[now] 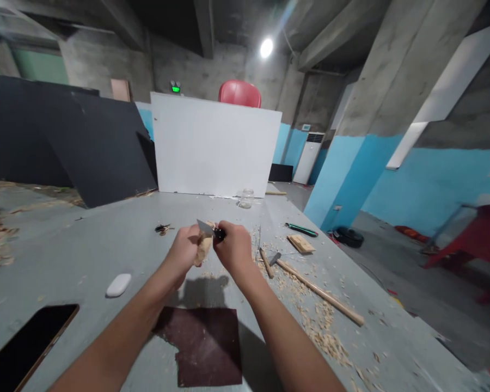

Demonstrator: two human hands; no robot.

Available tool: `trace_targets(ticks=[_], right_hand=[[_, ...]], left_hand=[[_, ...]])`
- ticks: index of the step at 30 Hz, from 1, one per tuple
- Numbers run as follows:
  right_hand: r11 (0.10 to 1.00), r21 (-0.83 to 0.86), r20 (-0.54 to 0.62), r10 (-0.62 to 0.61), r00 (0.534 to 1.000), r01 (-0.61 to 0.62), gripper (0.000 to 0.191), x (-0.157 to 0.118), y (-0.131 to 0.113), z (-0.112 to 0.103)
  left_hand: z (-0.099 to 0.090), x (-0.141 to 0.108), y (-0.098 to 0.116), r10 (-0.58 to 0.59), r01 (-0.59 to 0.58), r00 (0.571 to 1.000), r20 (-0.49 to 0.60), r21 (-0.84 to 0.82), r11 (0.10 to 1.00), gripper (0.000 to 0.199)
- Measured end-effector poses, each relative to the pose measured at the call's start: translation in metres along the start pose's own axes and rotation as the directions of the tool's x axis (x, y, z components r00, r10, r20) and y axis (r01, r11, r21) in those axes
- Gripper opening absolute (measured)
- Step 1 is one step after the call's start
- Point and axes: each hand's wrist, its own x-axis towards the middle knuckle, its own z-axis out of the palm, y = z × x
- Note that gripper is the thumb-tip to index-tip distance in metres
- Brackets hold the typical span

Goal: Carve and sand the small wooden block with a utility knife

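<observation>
My left hand point(184, 250) is closed around a pale piece of carved wood point(203, 249), held above the grey table. Fingers wrapped, my right hand point(234, 245) grips the black handle of a knife point(205, 227). The knife's flat blade lies against or just over the top of the wood; exact contact is hard to tell. Below my wrists a torn dark-red sheet, which looks like sandpaper point(208, 348), lies flat. Right of my right hand are a hammer point(318, 291) with a long wooden handle and a short wooden-handled tool point(266, 263).
Wood shavings point(326, 337) litter the table's right side. There too lie a green-and-black utility knife point(302, 229) and a small wood block point(301, 244). A glass jar point(246, 198) stands before the white board point(216, 147). At left are a phone point(28, 343), a white case point(118, 285) and small dark scissors-like item point(162, 228).
</observation>
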Motion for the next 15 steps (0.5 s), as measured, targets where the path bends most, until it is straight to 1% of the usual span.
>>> trace_targets(ticks=[3,6,10,13,15], right_hand=[[0.996,0.045,0.061,-0.081,0.995,0.078,0.019,-0.001,-0.002,-0.003],[0.982,0.100,0.121,-0.170,0.978,0.158,0.015,-0.005,-0.008,-0.010],[0.969,0.164,0.181,-0.214,0.960,0.186,0.014,-0.010,-0.015,-0.016],[0.962,0.217,0.223,-0.215,0.951,0.166,0.015,-0.013,-0.017,-0.019],[0.964,0.217,0.225,-0.200,0.953,0.151,0.014,-0.015,-0.017,-0.020]], left_hand=[[-0.010,0.004,0.005,0.043,-0.042,0.996,-0.084,0.016,0.999,0.033],[-0.020,0.004,0.016,0.098,-0.094,0.988,-0.119,0.041,0.995,0.040],[-0.026,0.001,0.024,0.163,-0.154,0.980,-0.113,0.083,0.984,0.042],[-0.027,-0.001,0.025,0.221,-0.209,0.971,-0.090,0.131,0.969,0.042],[-0.027,-0.003,0.025,0.265,-0.251,0.962,-0.065,0.170,0.953,0.042]])
